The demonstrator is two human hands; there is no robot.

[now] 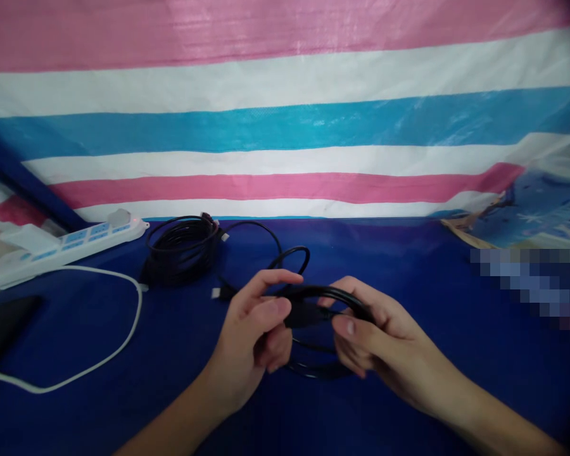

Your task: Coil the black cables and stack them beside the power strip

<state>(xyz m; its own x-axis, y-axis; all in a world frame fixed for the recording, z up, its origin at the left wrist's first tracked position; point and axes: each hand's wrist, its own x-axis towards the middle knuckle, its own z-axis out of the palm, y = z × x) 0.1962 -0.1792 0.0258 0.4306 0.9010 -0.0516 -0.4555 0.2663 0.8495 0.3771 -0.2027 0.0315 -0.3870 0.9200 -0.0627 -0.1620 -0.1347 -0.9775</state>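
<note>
My left hand (254, 335) is closed with thumb and fingers about the left side of a looped black cable (335, 292). A dark flat block (304, 313), perhaps a connector housing, sits between my hands by the left thumb; blur hides its details. My right hand (384, 332) grips the right side of the same loop, thumb in front. More of the cable hangs below and behind my fingers. A cable plug (221, 292) with a pale metal tip lies on the blue table left of my left hand.
A coil of black cable (183, 253) lies at the back left. Beyond it stands a white power strip (80, 244) with plugs. A white cord (137, 316) curves over the blue table (171, 354) near a black flat object (4, 329). Plastic packaging (546, 202) is at right; a striped sheet (285, 126) hangs behind.
</note>
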